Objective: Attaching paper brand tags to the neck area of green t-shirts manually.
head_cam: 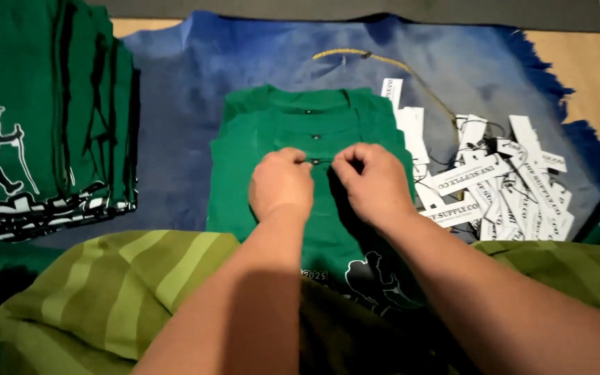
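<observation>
floor (592, 62) of pale wood shows at the top corners, with a dark mat (355, 10) along the top edge. blue fringed cloth (196, 76) spread over it carries everything. stack of folded green shirts (300, 132) sits mid-cloth, collars stepped one above another, each with a small dark neck label. taller pile of green shirts (43, 118) with a black-and-white hiker print stands at the left, well apart. heap of white paper tags (494, 180) with thin strings lies just right of the middle stack, a yellowish cord (383, 62) curving above it. striped green fabric (119, 285) covers the person's lap at the bottom.

left hand (280, 184) rests on the top shirt, fingers curled and pressed together, tips at the neck label (319, 161). right hand (373, 182) sits just beside it, fingers bunched, pinching at the same label from the right. whether a tag is held between them cannot be told. both hands nearly touch over the collar.
</observation>
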